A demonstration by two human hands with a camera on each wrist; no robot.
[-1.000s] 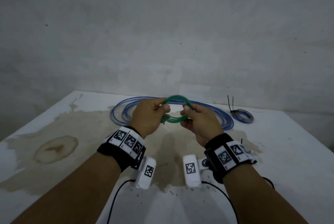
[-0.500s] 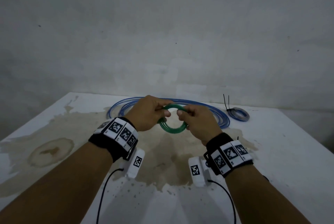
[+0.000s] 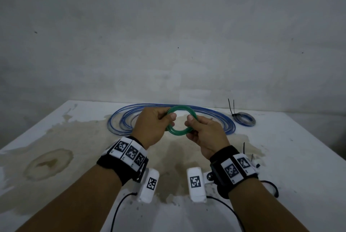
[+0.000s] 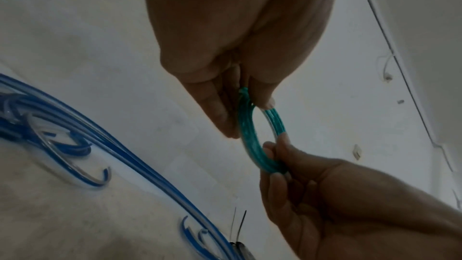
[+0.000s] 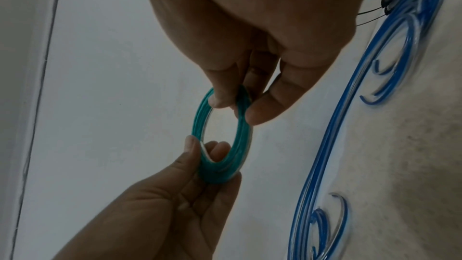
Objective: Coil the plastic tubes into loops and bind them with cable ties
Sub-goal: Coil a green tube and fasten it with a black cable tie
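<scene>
A small green tube coil (image 3: 179, 133) of several turns hangs in the air above the table, its ring facing me. My left hand (image 3: 169, 120) pinches its left side between thumb and fingers, and my right hand (image 3: 191, 125) pinches the right side. In the left wrist view the left hand (image 4: 240, 114) grips the green coil (image 4: 251, 141) from above, with the right hand (image 4: 271, 157) below. The right wrist view has the right hand (image 5: 232, 110) on the upper part of the green coil (image 5: 197, 124) and the left hand (image 5: 200, 151) on the lower part.
A long blue tube (image 3: 221, 120) lies in loose wide loops at the back of the stained white table (image 3: 299, 158). A small grey-blue coil (image 3: 244, 119) bound with black cable ties (image 3: 231, 106) sits at the back right. Loose black ties (image 3: 244, 148) lie by my right wrist.
The green coil has tilted from a flatter pose to a round ring facing me. Both hands kept hold of it and shifted their grip a little.
</scene>
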